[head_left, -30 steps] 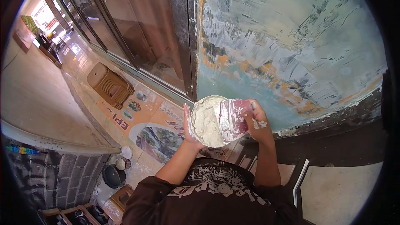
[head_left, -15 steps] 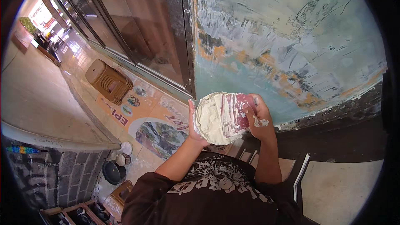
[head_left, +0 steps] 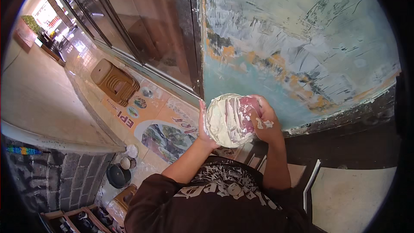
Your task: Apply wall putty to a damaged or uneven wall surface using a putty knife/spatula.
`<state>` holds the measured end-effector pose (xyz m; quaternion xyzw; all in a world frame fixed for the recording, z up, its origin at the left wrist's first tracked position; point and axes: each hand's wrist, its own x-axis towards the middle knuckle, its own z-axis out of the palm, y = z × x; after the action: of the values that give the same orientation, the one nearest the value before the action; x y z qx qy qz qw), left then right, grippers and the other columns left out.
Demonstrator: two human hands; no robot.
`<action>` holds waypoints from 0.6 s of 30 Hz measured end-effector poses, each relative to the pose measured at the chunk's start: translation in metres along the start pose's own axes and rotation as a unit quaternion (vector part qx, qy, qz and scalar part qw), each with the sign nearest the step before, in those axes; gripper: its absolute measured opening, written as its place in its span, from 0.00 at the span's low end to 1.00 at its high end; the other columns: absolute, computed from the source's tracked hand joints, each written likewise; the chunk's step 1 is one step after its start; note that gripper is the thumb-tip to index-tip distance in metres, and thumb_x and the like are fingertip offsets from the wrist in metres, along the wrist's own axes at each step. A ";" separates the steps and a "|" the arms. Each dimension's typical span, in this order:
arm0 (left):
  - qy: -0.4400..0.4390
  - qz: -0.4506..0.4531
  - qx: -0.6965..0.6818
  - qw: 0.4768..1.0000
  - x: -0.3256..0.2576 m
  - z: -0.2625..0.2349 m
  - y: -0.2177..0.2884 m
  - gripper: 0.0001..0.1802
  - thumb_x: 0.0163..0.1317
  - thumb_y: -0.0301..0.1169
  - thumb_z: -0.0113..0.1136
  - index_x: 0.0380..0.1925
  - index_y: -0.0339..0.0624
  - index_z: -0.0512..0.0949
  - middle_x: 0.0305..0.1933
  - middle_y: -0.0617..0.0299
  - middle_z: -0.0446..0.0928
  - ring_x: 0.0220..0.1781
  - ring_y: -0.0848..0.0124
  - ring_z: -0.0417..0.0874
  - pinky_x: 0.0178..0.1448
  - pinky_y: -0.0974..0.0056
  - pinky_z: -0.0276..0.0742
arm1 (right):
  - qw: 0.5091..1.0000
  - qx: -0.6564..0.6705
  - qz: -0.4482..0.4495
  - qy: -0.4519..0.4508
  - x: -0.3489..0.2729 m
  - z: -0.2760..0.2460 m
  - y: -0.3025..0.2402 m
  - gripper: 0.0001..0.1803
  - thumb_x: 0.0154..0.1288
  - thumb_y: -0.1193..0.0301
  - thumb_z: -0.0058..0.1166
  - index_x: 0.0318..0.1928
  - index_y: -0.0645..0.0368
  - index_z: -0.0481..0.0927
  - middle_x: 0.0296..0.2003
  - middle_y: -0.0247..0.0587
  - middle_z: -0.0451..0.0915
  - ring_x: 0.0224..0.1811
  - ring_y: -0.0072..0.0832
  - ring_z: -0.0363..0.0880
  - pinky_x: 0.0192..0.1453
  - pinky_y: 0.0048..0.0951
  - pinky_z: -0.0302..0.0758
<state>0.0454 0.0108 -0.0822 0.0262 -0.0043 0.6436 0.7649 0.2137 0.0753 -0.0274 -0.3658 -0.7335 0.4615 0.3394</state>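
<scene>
In front of my chest, my left hand (head_left: 203,123) is wrapped round the side of a round tub of creamy white putty (head_left: 217,123). Its thumb stands up along the tub's left edge. Pinched in my right hand (head_left: 268,123) is a flat reddish spreader (head_left: 246,108), streaked with putty. The spreader lies across the right part of the tub's top, covering some of the putty. White lumps stick to the back of my right hand. Both hands are close before a wall (head_left: 258,73) coated in blue-green, grey and orange patches.
Left of the wall is a dark-framed sliding glass door (head_left: 142,26). Stacked brown plastic stools (head_left: 114,82) stand on a printed banner (head_left: 142,108) on the floor. A dark bucket (head_left: 118,176) sits lower left, by a grey block wall (head_left: 77,177).
The spreader has shifted slightly left over the putty, and my right hand has turned a little with it. The tub stays in my left hand, slightly farther right in view.
</scene>
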 end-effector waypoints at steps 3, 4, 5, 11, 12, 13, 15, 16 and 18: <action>0.020 -0.002 0.018 1.000 -0.001 -0.002 0.002 0.52 0.64 0.73 0.31 0.69 0.38 0.63 0.71 0.46 0.66 0.69 0.48 0.69 0.73 0.41 0.61 | 0.995 0.078 0.048 0.026 0.002 -0.001 0.002 0.15 0.70 0.75 0.49 0.55 0.64 0.72 0.35 0.39 0.83 0.38 0.18 0.78 0.45 0.26 0.75; 0.019 -0.003 0.018 1.000 -0.001 -0.002 0.003 0.52 0.64 0.73 0.31 0.69 0.38 0.63 0.71 0.46 0.66 0.69 0.48 0.69 0.73 0.41 0.61 | 0.990 0.117 0.073 0.038 0.002 -0.002 0.002 0.15 0.70 0.75 0.49 0.55 0.64 0.73 0.35 0.40 0.83 0.37 0.18 0.78 0.44 0.27 0.75; 0.017 -0.007 0.005 1.000 0.000 -0.003 0.004 0.52 0.64 0.73 0.32 0.69 0.38 0.63 0.71 0.47 0.66 0.69 0.48 0.69 0.73 0.40 0.61 | 0.990 0.117 0.072 0.040 0.003 -0.003 0.002 0.15 0.70 0.75 0.49 0.55 0.64 0.73 0.35 0.40 0.83 0.37 0.18 0.78 0.44 0.27 0.75; -0.036 -0.014 0.003 0.999 0.007 -0.004 0.006 0.51 0.64 0.73 0.32 0.69 0.39 0.64 0.70 0.48 0.66 0.69 0.49 0.70 0.73 0.42 0.62 | 0.999 0.002 0.027 -0.022 0.014 -0.009 -0.003 0.13 0.70 0.79 0.46 0.53 0.66 0.74 0.38 0.31 0.79 0.40 0.15 0.72 0.45 0.21 0.72; -0.036 -0.016 0.003 0.999 0.007 -0.002 0.005 0.51 0.64 0.73 0.32 0.69 0.39 0.64 0.70 0.48 0.66 0.69 0.49 0.70 0.73 0.42 0.62 | 0.998 0.013 0.046 -0.033 0.015 -0.013 -0.003 0.13 0.70 0.79 0.47 0.53 0.66 0.74 0.38 0.31 0.79 0.40 0.15 0.72 0.46 0.21 0.72; -0.019 -0.015 0.012 1.000 0.008 0.000 0.004 0.51 0.64 0.73 0.32 0.69 0.39 0.64 0.70 0.48 0.66 0.69 0.49 0.69 0.73 0.42 0.62 | 0.995 0.082 0.040 -0.040 0.015 -0.015 -0.001 0.13 0.70 0.79 0.48 0.53 0.67 0.74 0.39 0.32 0.80 0.41 0.15 0.72 0.47 0.22 0.72; -0.011 -0.010 0.012 1.000 0.007 -0.003 0.003 0.51 0.64 0.73 0.32 0.70 0.39 0.63 0.71 0.48 0.65 0.70 0.48 0.68 0.73 0.41 0.61 | 0.996 0.068 0.021 -0.045 0.014 -0.014 0.004 0.12 0.70 0.79 0.48 0.52 0.67 0.74 0.39 0.31 0.79 0.41 0.15 0.72 0.47 0.21 0.72; -0.010 -0.010 0.013 1.000 0.006 -0.004 0.002 0.51 0.64 0.73 0.32 0.70 0.39 0.63 0.71 0.48 0.65 0.70 0.48 0.68 0.73 0.41 0.61 | 0.997 0.053 0.003 -0.051 0.014 -0.014 0.006 0.12 0.70 0.79 0.48 0.52 0.67 0.74 0.39 0.31 0.79 0.41 0.15 0.72 0.46 0.20 0.71; -0.010 -0.018 -0.003 1.000 0.006 -0.001 -0.001 0.53 0.63 0.74 0.30 0.70 0.38 0.61 0.71 0.47 0.65 0.70 0.49 0.68 0.73 0.43 0.61 | 0.999 0.008 -0.020 -0.047 0.014 -0.018 0.007 0.13 0.70 0.79 0.48 0.53 0.68 0.74 0.39 0.30 0.79 0.40 0.13 0.71 0.44 0.19 0.71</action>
<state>0.0469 0.0164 -0.0830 0.0310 -0.0134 0.6297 0.7761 0.2233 0.0968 -0.0255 -0.3259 -0.7525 0.4769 0.3164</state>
